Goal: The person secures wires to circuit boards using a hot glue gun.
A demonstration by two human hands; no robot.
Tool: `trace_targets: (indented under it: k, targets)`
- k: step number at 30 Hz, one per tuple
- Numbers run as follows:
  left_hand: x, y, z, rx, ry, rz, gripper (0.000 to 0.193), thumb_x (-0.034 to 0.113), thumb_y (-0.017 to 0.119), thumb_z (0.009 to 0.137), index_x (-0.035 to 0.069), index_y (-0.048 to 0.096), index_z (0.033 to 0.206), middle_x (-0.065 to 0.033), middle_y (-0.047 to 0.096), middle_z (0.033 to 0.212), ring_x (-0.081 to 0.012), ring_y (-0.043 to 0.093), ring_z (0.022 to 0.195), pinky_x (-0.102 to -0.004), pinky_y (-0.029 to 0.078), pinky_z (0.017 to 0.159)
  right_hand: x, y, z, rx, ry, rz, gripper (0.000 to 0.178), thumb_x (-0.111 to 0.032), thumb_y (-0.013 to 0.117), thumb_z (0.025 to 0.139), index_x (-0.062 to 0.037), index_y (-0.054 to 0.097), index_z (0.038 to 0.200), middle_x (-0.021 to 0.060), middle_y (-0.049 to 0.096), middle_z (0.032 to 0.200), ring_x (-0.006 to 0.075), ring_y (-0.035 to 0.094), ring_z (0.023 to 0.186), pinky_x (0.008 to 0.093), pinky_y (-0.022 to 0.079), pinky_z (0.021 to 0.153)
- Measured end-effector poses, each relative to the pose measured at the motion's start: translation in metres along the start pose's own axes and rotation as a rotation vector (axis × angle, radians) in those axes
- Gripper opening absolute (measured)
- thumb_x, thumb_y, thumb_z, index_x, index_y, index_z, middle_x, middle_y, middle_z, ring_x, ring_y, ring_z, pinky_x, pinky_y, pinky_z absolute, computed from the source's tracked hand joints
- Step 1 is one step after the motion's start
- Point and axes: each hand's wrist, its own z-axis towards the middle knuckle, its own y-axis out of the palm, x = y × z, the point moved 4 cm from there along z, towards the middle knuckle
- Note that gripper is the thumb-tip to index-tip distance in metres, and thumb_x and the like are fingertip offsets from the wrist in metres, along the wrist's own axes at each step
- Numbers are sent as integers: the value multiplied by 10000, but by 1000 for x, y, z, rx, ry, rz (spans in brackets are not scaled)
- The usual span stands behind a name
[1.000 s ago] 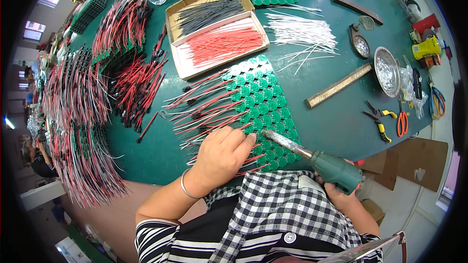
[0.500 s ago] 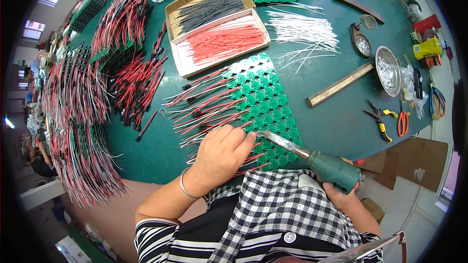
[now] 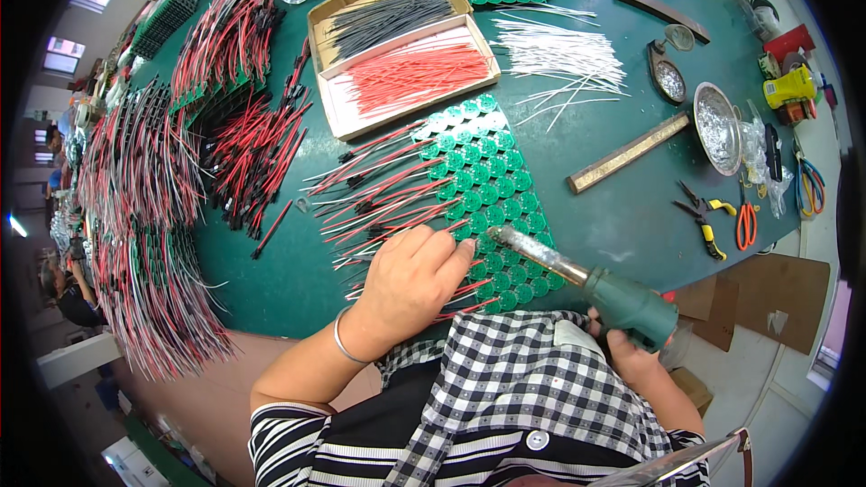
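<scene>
My left hand [image 3: 417, 275] is closed in a pinch at the left edge of a green panel of round circuit boards [image 3: 487, 194]. What its fingertips hold is hidden. Red and white wires [image 3: 388, 185] stick out leftward from that edge, some passing under the hand. In my right hand [image 3: 627, 352] is a soldering iron [image 3: 627, 307] with a green body and a bare metal barrel. Its tip points left over the panel, close to my left fingertips; I cannot tell whether it touches a board.
Beyond the panel stand cardboard trays of red [image 3: 415, 77] and black wires [image 3: 388, 22]. White wires [image 3: 564, 59] lie beside them. Wired panels [image 3: 135, 171] pile up at left. A metal bar [image 3: 629, 153], a metal bowl [image 3: 719, 131], pliers [image 3: 704, 221] and scissors [image 3: 746, 225] lie right.
The soldering iron's tip has moved a little right and up, away from my left fingertips. Its body has shifted slightly right with my right hand. My left hand has barely moved.
</scene>
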Motion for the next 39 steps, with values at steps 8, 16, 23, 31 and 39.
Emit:
trace_targets:
  k: [8, 16, 23, 31, 39]
  targets:
    - [0, 2, 1, 18, 0, -29, 192, 66, 711, 734, 45, 693, 925, -33, 496, 715, -194, 513, 631, -330, 430, 556, -7, 4, 3, 149, -85, 433, 586, -342, 688, 893, 56, 478, 1268, 163, 629, 1094, 203, 617, 728, 328, 517, 653]
    - [1, 0, -5, 58, -11, -17, 203, 53, 721, 723, 40, 700, 924, -27, 533, 741, -191, 525, 645, -326, 434, 562, 17, 1, -12, -141, -37, 22, 344, -138, 656, 868, -21, 609, 1189, 97, 691, 1033, 201, 677, 843, 322, 470, 909]
    - [18, 3, -14, 97, 14, -57, 163, 82, 690, 734, 51, 697, 894, -15, 556, 751, -178, 542, 664, -319, 440, 570, -14, 3, -6, -178, -332, -314, 276, -180, 685, 838, -37, 664, 1073, 108, 696, 1015, 265, 685, 900, 382, 526, 817]
    - [18, 7, -18, 87, 0, -31, 154, 103, 664, 767, 62, 675, 914, -15, 514, 750, -177, 529, 684, -317, 437, 587, -12, 7, -11, -124, -331, -376, 267, -161, 680, 835, -51, 671, 1078, 124, 683, 1041, 320, 657, 933, 411, 513, 837]
    - [17, 6, -16, 87, -8, -61, 170, 44, 704, 706, 42, 691, 875, -23, 568, 744, -189, 550, 655, -323, 446, 564, -6, 8, -13, -107, -305, -380, 291, -166, 686, 835, -58, 666, 1104, 131, 665, 1098, 331, 632, 981, 415, 488, 866]
